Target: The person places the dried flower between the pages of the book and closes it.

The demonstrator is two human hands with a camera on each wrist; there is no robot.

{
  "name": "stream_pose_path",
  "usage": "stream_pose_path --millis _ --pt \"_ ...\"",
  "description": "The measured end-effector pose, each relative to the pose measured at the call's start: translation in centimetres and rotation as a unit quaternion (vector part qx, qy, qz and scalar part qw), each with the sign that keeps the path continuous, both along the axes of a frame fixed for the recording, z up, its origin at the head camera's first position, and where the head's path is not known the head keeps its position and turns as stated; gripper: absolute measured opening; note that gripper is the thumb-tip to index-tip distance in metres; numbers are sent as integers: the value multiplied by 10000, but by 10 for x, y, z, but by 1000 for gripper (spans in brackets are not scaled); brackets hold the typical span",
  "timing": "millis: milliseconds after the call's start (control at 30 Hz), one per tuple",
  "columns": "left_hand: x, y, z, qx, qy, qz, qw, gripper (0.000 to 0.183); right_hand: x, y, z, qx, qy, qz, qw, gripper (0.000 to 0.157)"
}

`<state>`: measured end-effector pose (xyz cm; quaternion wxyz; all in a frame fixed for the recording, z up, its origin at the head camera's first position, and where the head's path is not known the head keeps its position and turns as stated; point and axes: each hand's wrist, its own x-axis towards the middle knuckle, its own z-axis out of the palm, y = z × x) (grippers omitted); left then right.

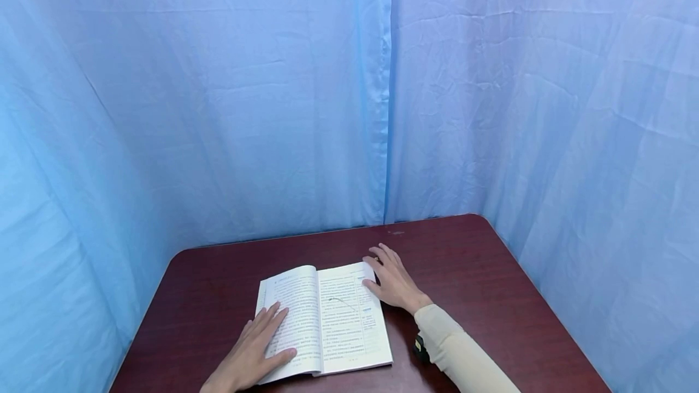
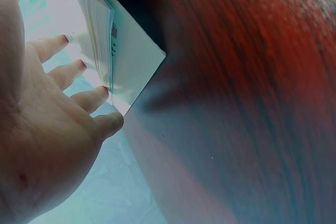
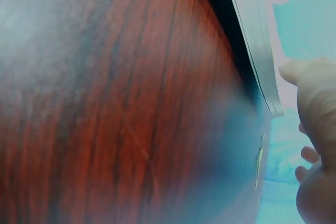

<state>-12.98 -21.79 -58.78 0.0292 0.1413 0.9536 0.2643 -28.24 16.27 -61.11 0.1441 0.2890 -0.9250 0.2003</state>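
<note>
An open book point(image 1: 349, 326) with printed pages lies on the table. My left hand point(image 1: 252, 347) rests on the left page with its fingers spread. Seen from the left wrist, this hand point(image 2: 52, 114) has its fingertips along the edge of the pages point(image 2: 94, 35), above the cover. At the upper right corner of the book, my right hand point(image 1: 394, 281) has its thumb and fingers loosely extended over the page edge. In the right wrist view only part of the hand point(image 3: 320, 114) shows, beside the book's edge point(image 3: 257, 51); whether it touches the paper I cannot tell.
The dark red wooden table point(image 1: 480, 296) has rounded far corners. Blue curtains point(image 1: 246, 108) hang behind it and along both sides. A thin curved line point(image 1: 344, 304) crosses the right page; its nature is unclear. A small black device point(image 1: 420, 349) sits under the right sleeve.
</note>
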Motion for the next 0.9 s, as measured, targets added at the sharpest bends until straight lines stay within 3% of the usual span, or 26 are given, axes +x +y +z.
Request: stream_pose_path --millis 200,367,500,700,900 --pt "-1 0 1 -19 -46 -21 10000 93 -4 -4 1 -403 647 48 9971 31" --pt "-1 -1 1 -11 -166 -24 9999 95 -6 -9 3 -770 715 -104 9944 15" --pt "-2 -1 1 -12 -200 -26 9998 95 -5 -11 6 -1105 453 -191 9927 11" --pt "-2 0 2 -11 -209 -32 9998 95 2 -13 12 -1481 -346 -355 9877 9" --pt "-2 -1 2 -23 -216 -30 9998 95 14 -11 17 -1559 -1006 -324 9821 8"
